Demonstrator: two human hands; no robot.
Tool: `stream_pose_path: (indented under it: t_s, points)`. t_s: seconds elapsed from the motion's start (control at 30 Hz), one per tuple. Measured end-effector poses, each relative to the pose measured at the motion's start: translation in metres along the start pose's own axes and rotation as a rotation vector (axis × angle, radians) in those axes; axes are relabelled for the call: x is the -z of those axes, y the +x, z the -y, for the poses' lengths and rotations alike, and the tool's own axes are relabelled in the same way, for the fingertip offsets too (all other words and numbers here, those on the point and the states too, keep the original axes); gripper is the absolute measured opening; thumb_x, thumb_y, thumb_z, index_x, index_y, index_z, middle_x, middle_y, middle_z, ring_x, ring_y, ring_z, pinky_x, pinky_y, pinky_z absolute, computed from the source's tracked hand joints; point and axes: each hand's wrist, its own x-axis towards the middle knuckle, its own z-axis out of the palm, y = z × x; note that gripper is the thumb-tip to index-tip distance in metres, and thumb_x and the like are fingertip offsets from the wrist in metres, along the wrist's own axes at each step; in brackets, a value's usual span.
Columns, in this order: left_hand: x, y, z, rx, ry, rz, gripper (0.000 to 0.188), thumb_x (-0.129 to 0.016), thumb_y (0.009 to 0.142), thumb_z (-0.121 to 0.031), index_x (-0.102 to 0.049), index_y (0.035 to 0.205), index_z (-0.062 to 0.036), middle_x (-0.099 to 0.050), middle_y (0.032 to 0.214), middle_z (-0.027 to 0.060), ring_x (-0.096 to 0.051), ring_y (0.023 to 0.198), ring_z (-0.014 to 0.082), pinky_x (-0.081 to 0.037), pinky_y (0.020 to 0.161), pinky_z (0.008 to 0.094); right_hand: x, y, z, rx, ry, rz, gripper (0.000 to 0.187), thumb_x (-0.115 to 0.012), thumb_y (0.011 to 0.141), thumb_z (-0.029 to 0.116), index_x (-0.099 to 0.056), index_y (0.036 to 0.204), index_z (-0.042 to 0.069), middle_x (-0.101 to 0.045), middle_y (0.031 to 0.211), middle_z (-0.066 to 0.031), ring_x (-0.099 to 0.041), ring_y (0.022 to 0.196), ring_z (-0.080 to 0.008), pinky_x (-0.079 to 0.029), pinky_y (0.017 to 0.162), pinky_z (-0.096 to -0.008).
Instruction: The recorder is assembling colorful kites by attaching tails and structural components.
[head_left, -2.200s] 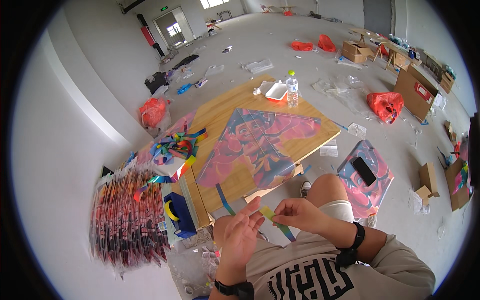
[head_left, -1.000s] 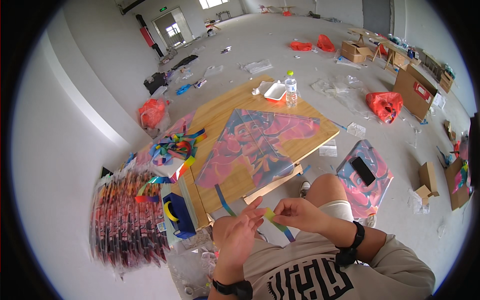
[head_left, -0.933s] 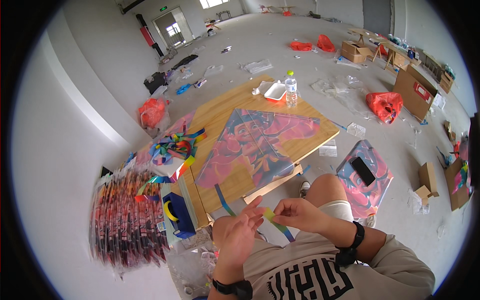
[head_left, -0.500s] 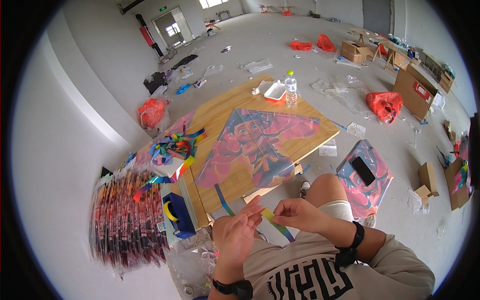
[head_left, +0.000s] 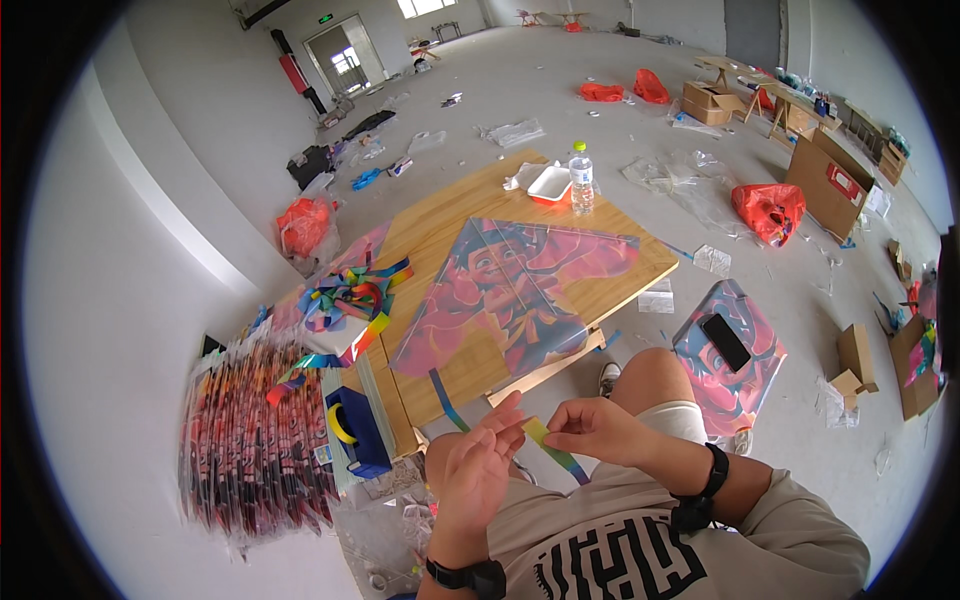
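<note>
Over my lap, my right hand (head_left: 600,430) pinches a yellow-green-to-blue ribbon (head_left: 560,458) near its upper end between thumb and fingertips. My left hand (head_left: 478,482) is raised just left of it, fingers stretched and apart, the fingertips close to the ribbon's end. Whether anything small sticks to those fingers I cannot tell. Beyond my hands, a triangular printed kite (head_left: 530,295) in pink and blue lies on the wooden table (head_left: 435,235). From its near edge a blue-green ribbon (head_left: 446,402) hangs over the table's side.
Rainbow ribbons (head_left: 345,295) lie heaped at the left. Below them are a blue tape dispenser (head_left: 362,440) and a stack of bagged printed kites (head_left: 255,435). A water bottle (head_left: 582,182) and a food tray (head_left: 550,185) stand at the far edge. A phone (head_left: 725,342) rests on a printed stool at right.
</note>
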Motion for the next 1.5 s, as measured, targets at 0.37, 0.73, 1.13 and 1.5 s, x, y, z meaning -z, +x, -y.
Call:
stream_pose_path:
  t_s: [0.37, 0.73, 1.13, 1.5]
  points:
    - [0.000, 0.000, 0.001, -0.002, -0.007, -0.011, 0.047, -0.051, 0.100, -0.028, -0.050, 0.134, 0.0048, -0.038, 0.152, 0.0157, -0.050, 0.126, 0.0229, -0.034, 0.107, 0.0389, 0.000, 0.000, -0.004, 0.034, 0.000, -0.015, 0.012, -0.068, 0.092, 0.008, -0.063, 0.098, -0.001, -0.065, 0.091, -0.0014, -0.060, 0.083, -0.0060, -0.048, 0.074, -0.0210]
    - [0.001, -0.001, 0.001, 0.010, 0.004, 0.024, 0.048, -0.052, 0.099, -0.029, -0.051, 0.132, 0.0052, -0.037, 0.153, 0.0137, -0.048, 0.127, 0.0213, -0.033, 0.107, 0.0378, -0.001, 0.001, 0.006, 0.005, -0.064, -0.044, 0.034, -0.051, 0.103, 0.031, -0.061, 0.111, -0.001, -0.061, 0.098, -0.0024, -0.055, 0.093, -0.0111, -0.045, 0.086, -0.0272]
    - [-0.002, -0.001, -0.001, -0.016, 0.040, 0.022, 0.048, -0.051, 0.098, -0.028, -0.052, 0.132, 0.0055, -0.036, 0.153, 0.0127, -0.047, 0.128, 0.0220, -0.032, 0.107, 0.0376, -0.004, 0.004, 0.006, 0.056, -0.167, -0.060, 0.020, -0.057, 0.100, 0.021, -0.061, 0.104, 0.001, -0.062, 0.096, -0.0009, -0.056, 0.091, -0.0084, -0.045, 0.084, -0.0248]
    - [-0.007, 0.003, 0.003, -0.104, 0.340, -0.118, 0.030, -0.056, 0.096, -0.008, -0.057, 0.124, 0.0028, -0.053, 0.138, 0.0146, -0.058, 0.117, 0.0196, -0.043, 0.099, 0.0322, -0.006, 0.004, 0.006, 0.158, -0.201, -0.021, 0.008, -0.065, 0.093, 0.008, -0.062, 0.097, 0.002, -0.063, 0.092, 0.0002, -0.058, 0.086, -0.0063, -0.047, 0.080, -0.0232]
